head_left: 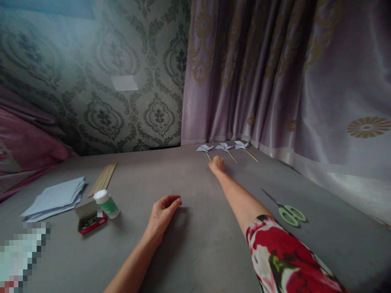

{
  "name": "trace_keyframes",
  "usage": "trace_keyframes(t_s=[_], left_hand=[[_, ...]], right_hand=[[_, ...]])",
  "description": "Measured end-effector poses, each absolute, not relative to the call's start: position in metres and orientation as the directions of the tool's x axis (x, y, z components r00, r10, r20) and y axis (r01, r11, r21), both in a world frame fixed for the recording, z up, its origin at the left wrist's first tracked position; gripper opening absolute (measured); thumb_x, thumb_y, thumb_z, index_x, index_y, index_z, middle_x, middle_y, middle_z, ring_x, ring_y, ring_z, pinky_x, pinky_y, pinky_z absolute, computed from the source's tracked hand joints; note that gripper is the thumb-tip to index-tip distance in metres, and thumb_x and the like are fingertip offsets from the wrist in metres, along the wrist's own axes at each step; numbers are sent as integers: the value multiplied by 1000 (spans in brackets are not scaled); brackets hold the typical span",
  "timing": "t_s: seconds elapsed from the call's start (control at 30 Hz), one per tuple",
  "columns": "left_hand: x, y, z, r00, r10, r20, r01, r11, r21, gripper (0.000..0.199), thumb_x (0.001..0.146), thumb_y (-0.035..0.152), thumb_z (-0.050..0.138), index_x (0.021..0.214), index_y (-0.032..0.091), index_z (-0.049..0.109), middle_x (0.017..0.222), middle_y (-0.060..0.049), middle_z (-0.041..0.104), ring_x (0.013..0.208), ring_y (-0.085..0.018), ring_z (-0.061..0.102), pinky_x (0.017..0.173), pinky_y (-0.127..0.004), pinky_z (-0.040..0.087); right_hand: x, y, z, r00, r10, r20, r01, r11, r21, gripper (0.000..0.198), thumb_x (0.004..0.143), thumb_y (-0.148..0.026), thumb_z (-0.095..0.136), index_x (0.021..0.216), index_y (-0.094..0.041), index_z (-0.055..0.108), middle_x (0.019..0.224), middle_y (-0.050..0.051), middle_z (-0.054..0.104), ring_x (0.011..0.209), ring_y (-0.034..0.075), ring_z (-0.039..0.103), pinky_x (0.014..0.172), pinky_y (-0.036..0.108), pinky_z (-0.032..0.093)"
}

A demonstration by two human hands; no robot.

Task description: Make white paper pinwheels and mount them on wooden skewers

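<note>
My right hand (217,163) reaches to the far side of the grey surface, its fingers closed on the thin wooden stick of a white paper pinwheel (204,149). To its right lie a second pinwheel (224,147) and a third pinwheel (241,145), both on similar sticks. My left hand (166,207) rests low over the middle of the surface, thumb and fingers pinched together. Whatever may be between those fingertips is too small to make out.
Green-handled scissors (288,212) lie right of my right forearm. At left are wooden sticks (103,179), stacked white paper (56,198), a white-capped green bottle (106,204) and an open red box (91,221) of small items. Curtains (232,73) hang behind the pinwheels.
</note>
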State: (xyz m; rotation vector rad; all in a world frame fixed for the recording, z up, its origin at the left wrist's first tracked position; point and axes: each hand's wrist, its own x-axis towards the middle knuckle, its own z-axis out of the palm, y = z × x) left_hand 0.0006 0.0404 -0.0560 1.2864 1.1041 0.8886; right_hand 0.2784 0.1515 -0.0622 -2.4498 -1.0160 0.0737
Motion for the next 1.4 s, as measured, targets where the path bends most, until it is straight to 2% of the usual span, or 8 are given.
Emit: trace_keyframes(t_s=[0.47, 0.77, 1.4], left_hand=[[2, 41, -56, 258, 960, -111, 120, 82, 989, 41, 60, 47, 70, 86, 15, 71, 80, -7, 73, 77, -19, 66, 73, -27, 48], [2, 41, -55, 265, 956, -127, 131, 94, 987, 46, 59, 50, 68, 88, 14, 70, 81, -8, 73, 78, -20, 66, 72, -28, 48], [1, 42, -56, 278, 950, -142, 117, 113, 987, 47, 57, 51, 70, 87, 15, 70, 81, -8, 73, 75, -20, 66, 69, -28, 47]], right_hand=[[275, 155, -66, 773, 619, 140, 596, -632, -495, 28, 86, -18, 50, 105, -12, 69, 106, 19, 68, 101, 27, 65, 82, 34, 51], [272, 149, -68, 762, 626, 165, 614, -617, -493, 28, 87, -27, 52, 105, -13, 69, 109, 19, 66, 103, 26, 65, 82, 32, 51], [285, 148, -66, 792, 597, 127, 562, -631, -535, 31, 86, -11, 47, 109, -10, 67, 110, 21, 66, 103, 27, 65, 82, 32, 51]])
